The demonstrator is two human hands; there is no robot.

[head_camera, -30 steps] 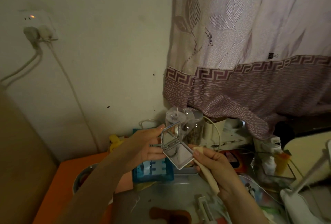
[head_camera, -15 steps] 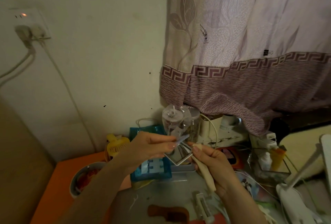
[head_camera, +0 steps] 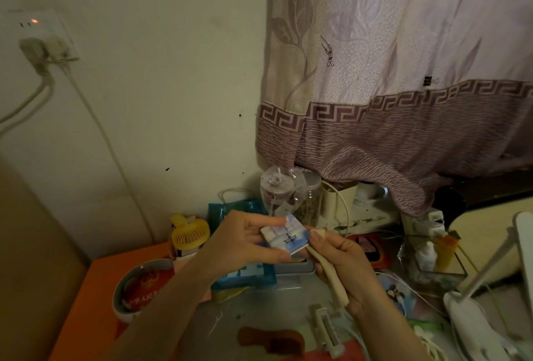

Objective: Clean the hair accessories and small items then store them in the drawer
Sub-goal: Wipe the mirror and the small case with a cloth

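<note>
Just below the frame's centre, the left hand [head_camera: 245, 242] pinches a small square compact mirror with a pale blue printed lid [head_camera: 285, 236] by its edges, lid facing up, likely so the cover is exposed for wiping. The right hand [head_camera: 343, 268] grips a cream folded cloth [head_camera: 331, 277], its tip touching the mirror's right edge.

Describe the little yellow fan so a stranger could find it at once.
Start at the purple-bordered curtain and drop to the cluttered desk beneath, then go left to the orange tabletop by the wall. The yellow fan stands there, just left of the left hand; it is the only bright yellow, round, grilled thing.
</note>
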